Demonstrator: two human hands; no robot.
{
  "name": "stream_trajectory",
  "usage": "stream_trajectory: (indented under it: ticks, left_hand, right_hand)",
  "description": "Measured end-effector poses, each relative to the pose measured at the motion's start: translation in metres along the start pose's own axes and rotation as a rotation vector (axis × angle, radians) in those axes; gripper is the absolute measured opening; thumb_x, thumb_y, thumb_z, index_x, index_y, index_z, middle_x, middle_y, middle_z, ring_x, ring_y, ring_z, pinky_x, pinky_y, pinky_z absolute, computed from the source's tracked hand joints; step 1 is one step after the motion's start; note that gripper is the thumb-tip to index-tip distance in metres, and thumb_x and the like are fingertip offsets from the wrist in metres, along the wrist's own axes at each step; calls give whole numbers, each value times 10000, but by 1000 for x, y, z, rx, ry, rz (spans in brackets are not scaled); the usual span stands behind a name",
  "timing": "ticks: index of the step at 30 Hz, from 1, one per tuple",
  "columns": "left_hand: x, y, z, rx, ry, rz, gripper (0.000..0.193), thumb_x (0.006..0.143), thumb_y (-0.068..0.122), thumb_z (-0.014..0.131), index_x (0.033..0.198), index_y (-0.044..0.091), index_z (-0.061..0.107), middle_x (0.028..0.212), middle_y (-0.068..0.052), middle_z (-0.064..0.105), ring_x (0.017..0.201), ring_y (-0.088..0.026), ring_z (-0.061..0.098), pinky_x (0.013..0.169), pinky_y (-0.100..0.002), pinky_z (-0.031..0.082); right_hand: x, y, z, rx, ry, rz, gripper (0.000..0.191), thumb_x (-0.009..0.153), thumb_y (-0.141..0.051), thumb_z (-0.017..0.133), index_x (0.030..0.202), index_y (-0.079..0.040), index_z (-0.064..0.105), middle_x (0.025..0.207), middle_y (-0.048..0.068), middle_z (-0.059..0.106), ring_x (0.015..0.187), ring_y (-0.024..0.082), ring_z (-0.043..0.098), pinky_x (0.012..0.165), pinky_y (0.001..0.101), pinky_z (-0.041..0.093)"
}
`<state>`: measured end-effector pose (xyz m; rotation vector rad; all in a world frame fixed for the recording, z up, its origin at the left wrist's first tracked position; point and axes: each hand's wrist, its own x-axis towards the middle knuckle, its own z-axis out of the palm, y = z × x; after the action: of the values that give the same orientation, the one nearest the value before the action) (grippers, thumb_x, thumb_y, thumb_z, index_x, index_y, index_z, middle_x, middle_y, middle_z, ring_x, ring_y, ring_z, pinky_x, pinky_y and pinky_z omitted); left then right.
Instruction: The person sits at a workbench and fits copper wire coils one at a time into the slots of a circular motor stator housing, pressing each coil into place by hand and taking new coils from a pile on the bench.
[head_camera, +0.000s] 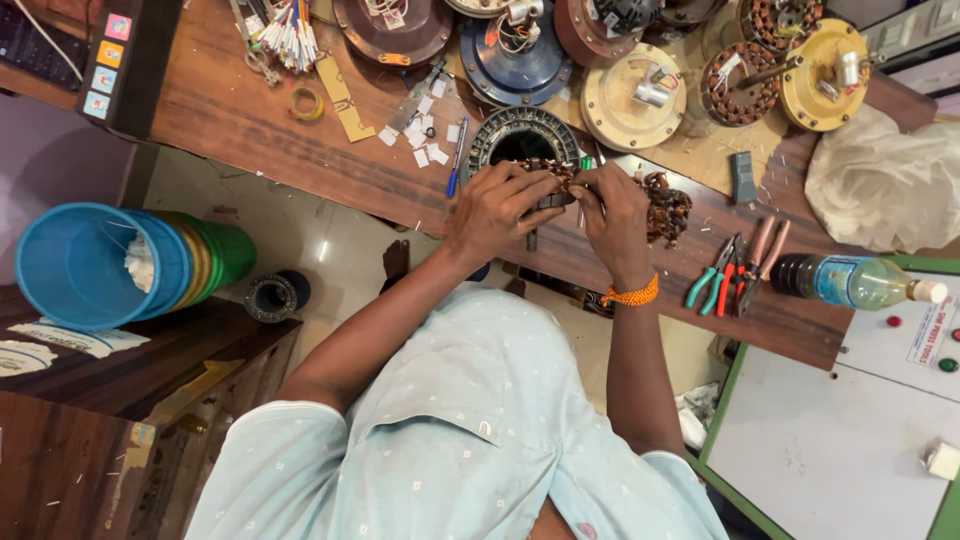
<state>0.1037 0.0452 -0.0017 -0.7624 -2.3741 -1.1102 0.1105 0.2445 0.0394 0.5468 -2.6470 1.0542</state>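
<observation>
Both our hands on the stator ring at upper centre of the frame.

On the wooden tabletop (250, 120) sits the round stator (522, 138); our left hand (497, 205) and right hand (615, 208) both close around its copper winding (556, 172), pliers (722, 274) lying right.

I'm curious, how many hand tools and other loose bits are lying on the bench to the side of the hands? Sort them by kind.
Pliers and cutters with coloured handles: 3, as far as the overlap shows
Clear plastic bottle: 1
Blue pen: 1
Roll of yellow tape: 1
Crumpled plastic bag: 1
Total: 7

Both hands, left and right, are on the round stator with copper windings.
</observation>
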Motion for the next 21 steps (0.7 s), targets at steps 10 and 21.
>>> stream_trajectory:
  ticks: [10,21]
  left_hand:
    - [6,6,-7,-123,-22,-170,454,875,425,821,1180,103,724,1089,-43,758,997,-227,700,864,-402,540]
    - [38,-31,17,-712,-312,-553,241,868,213,781,1081,103,756,940,-80,784,854,-203,749,777,-340,581]
  right_hand:
    - [20,25,8,-47,-25,-69,108,966,-53,760,1011,-2,676,907,123,675,749,270,660,648,363,494]
    - [25,-8,8,-96,82,98,198,907,-146,865,923,-14,718,744,92,631,594,186,534,555,335,417]
